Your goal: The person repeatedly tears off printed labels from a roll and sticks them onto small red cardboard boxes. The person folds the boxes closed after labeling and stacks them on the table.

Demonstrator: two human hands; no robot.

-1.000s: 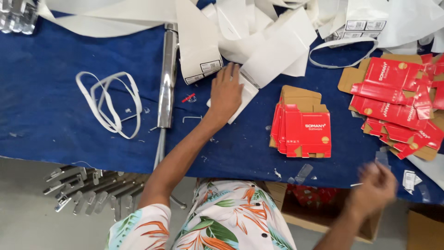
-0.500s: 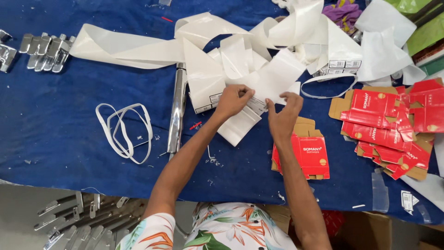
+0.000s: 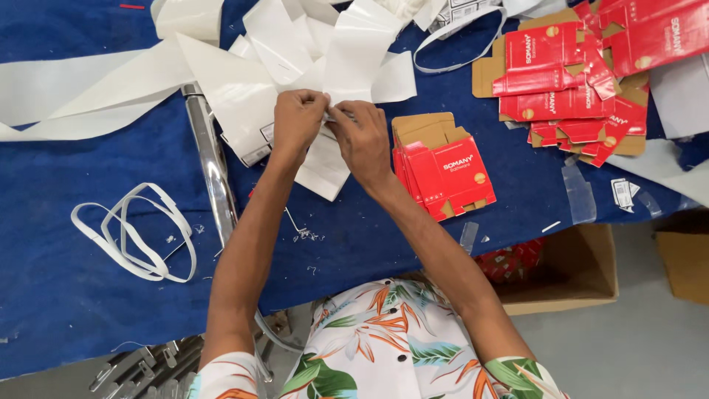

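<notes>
My left hand [image 3: 297, 118] and my right hand [image 3: 360, 137] meet over a white plastic pouch [image 3: 325, 159] lying on the blue cloth [image 3: 88, 288]. Both pinch the pouch's top edge, fingertips close together. More white pouches and strips [image 3: 244, 81] are heaped just beyond the hands. A long chrome bar [image 3: 210, 166] lies to the left of my left forearm. A small stack of flat red cartons [image 3: 443, 174] sits right beside my right wrist.
A larger scatter of flat red and brown cartons [image 3: 576, 81] fills the upper right. Loops of white strap [image 3: 136, 233] lie at the left. Chrome fittings [image 3: 140, 366] show at the bottom left. An open cardboard box [image 3: 569, 273] stands below the table edge at the right.
My right hand came up from the lower right and joined the left on the white pouch. The view shifted, so the table contents now sit differently in frame.
</notes>
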